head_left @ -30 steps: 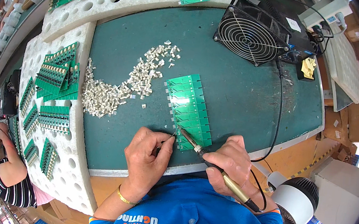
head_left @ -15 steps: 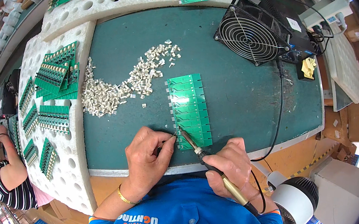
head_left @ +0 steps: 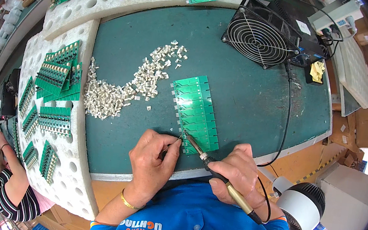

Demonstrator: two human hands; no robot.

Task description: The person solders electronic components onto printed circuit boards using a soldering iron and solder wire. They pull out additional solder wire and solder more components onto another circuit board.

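Note:
My right hand (head_left: 237, 170) grips a soldering iron (head_left: 239, 199) with a black and gold handle. Its tip meets the lower left edge of a green circuit board panel (head_left: 198, 112) lying flat on the bench. At that same edge the thumb and forefinger of my left hand (head_left: 154, 162) are pinched on a thin strand that looks like solder wire (head_left: 180, 137), its end close to the iron tip. Small white pin connectors stand out along the panel's left edge. Left of it, a loose heap of white connectors (head_left: 108, 99) spreads over the green bench mat (head_left: 250, 95).
A black fan (head_left: 257, 39) stands at the back right, beside a yellow sponge (head_left: 316, 70). The iron's cord (head_left: 285, 123) crosses the bench's right side. White foam boards (head_left: 79, 166) at left and back carry finished-looking circuit boards (head_left: 54, 120). A co-worker (head_left: 16, 186) sits far left.
Both my hands, the iron and the panel stay almost where they were. The view has shifted slightly, and the co-worker at the left has leaned lower.

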